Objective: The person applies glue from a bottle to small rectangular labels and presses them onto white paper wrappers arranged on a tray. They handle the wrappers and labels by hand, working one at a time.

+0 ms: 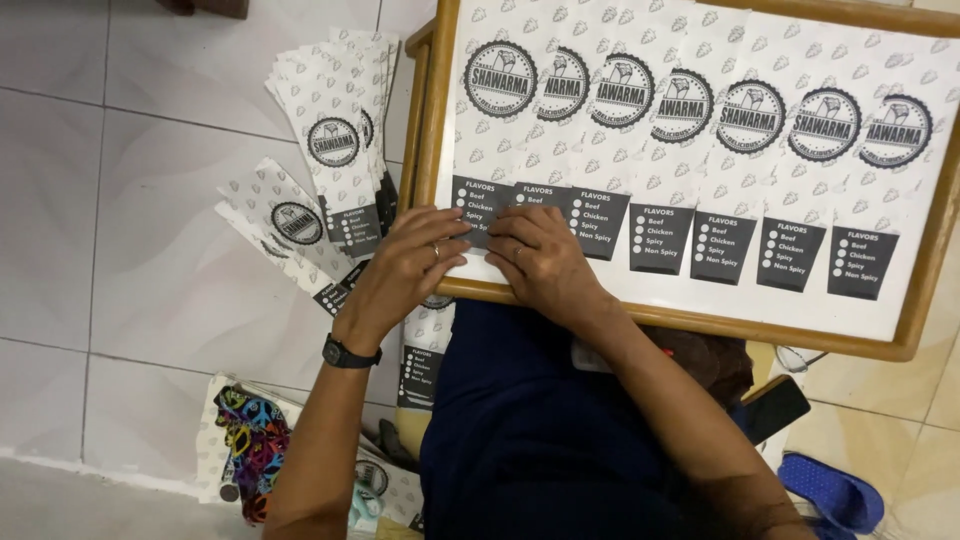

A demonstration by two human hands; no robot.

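Already seven printed paper wrappers [690, 150] overlap across your wooden tray [430, 150]; both hands, left [405, 265] and right [540, 262], press flat, clamping nothing, while more wrappers [335, 130] wait beside the tray.

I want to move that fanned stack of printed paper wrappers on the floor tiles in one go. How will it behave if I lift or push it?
The fanned stack of paper wrappers looks thin and flat, so probably light and floppy. The sheets already lie splayed and overlapping, so a push would likely slide them further apart on the smooth floor tiles. Lifting by one edge may let sheets slip out.
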